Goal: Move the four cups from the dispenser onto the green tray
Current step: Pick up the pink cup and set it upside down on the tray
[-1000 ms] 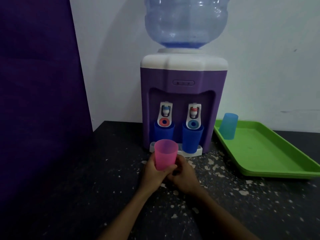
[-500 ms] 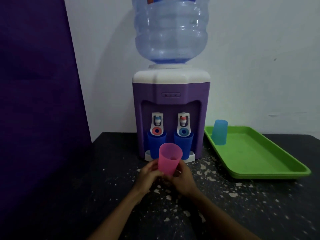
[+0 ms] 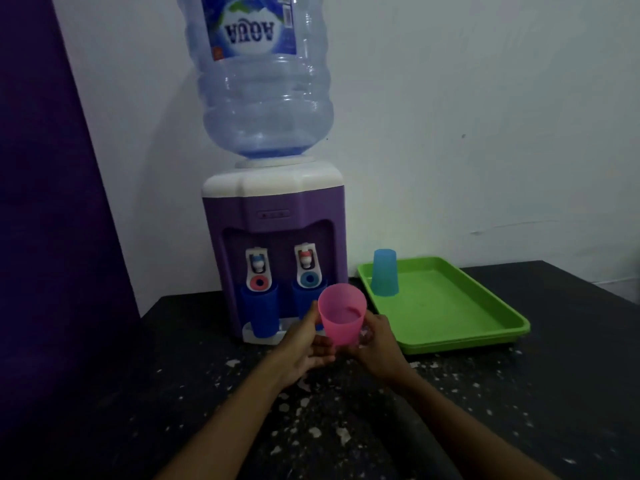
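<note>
A pink cup (image 3: 342,314) is held upright in front of the purple dispenser (image 3: 273,216), above the dark table. My left hand (image 3: 304,351) grips its lower left side and my right hand (image 3: 379,344) its lower right side. Two dark blue cups stand under the taps: one (image 3: 259,310) on the left, the other (image 3: 303,299) on the right, partly hidden by the pink cup. A light blue cup (image 3: 384,272) stands upside down at the far left corner of the green tray (image 3: 460,306).
A large water bottle (image 3: 263,77) sits on top of the dispenser. A purple panel (image 3: 45,202) rises at the left. The white wall is close behind. The black speckled table (image 3: 346,427) stretches toward me.
Both hands have lifted the pink cup and carried it slightly right, toward the tray. The view has tilted up and shows more of the bottle.
</note>
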